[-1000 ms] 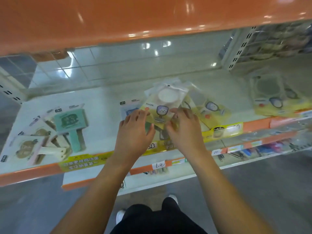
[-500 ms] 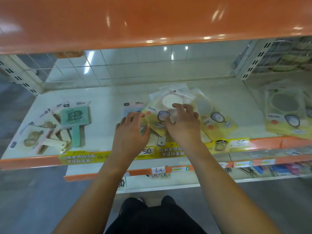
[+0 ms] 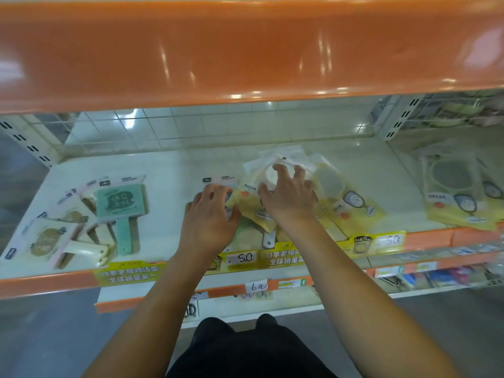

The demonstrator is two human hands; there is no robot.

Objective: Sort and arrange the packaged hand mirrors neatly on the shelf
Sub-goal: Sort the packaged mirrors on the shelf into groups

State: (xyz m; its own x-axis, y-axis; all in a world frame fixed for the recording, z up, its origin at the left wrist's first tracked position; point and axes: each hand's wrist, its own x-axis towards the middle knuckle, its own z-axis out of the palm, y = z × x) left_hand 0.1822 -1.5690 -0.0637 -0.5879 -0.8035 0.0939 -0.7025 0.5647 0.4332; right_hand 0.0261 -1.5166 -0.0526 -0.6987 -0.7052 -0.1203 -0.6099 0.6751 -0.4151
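Observation:
A loose pile of yellow packaged round mirrors [image 3: 252, 197] lies mid-shelf on the white shelf [image 3: 169, 170]. My right hand [image 3: 286, 195] lies spread on top of the pile, fingers reaching over the white mirror disc. My left hand [image 3: 210, 216] rests on the pile's left edge, over a packet with a white header card [image 3: 218, 180]. More yellow packets [image 3: 351, 203] fan out to the right of the pile. At the left lie a green square hand mirror [image 3: 122, 205] and a cream one [image 3: 54, 241] in packets.
Another stack of yellow mirror packets [image 3: 461, 197] lies at the far right of the shelf. An orange shelf front [image 3: 245, 50] hangs overhead. Price tags [image 3: 242, 259] line the orange front rail. A lower shelf [image 3: 409, 276] holds small goods.
My right hand has slid forward over the top packet toward the back of the shelf, with fingers now spread. My left hand stays at the pile's left edge.

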